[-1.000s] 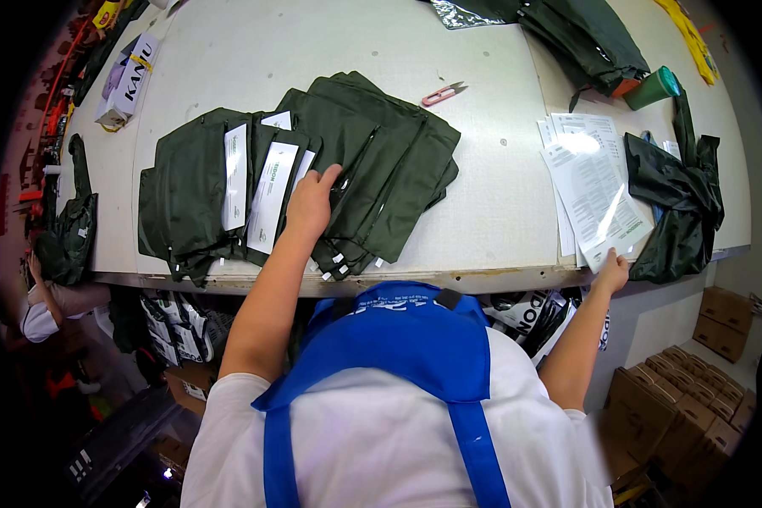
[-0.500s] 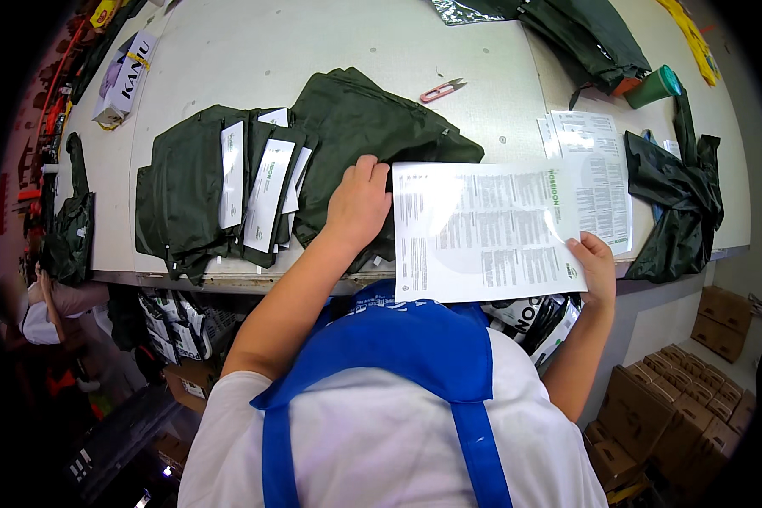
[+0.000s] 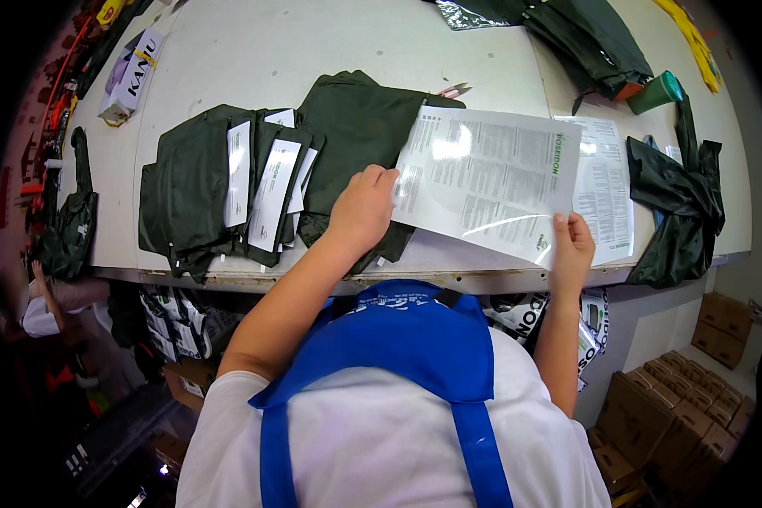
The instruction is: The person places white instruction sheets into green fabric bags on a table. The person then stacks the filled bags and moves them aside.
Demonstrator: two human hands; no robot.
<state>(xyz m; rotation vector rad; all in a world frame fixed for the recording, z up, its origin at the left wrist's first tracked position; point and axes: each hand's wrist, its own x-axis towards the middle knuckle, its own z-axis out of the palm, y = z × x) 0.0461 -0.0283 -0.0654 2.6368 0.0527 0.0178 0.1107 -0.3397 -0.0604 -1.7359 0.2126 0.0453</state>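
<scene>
A glossy white printed sheet [image 3: 487, 182] is held up between my two hands, tilted over the table's near side. My left hand [image 3: 363, 208] is closed at its left edge, fingers curled and partly hidden. At its lower right corner, my right hand [image 3: 572, 248] pinches it between thumb and fingers. Behind the sheet and my left hand lies a dark green fabric piece [image 3: 347, 118], part of it covered. To the left, folded dark green fabric items [image 3: 190, 178] lie in a pile with white folded paper strips [image 3: 273, 193] on and between them.
More printed sheets [image 3: 603, 186] lie at the right, beside a crumpled dark green piece [image 3: 677, 190]. Snips [image 3: 455, 90] show beyond the held sheet. A green tumbler [image 3: 654, 92] and a dark green bag [image 3: 588, 46] lie far right. Cardboard boxes [image 3: 643, 415] are stacked below right; a white box [image 3: 131, 76] sits far left.
The sheet has moved up and away from me and tilted, its right end now lower. My right hand has shifted left and inward; my left hand now grips the sheet's edge.
</scene>
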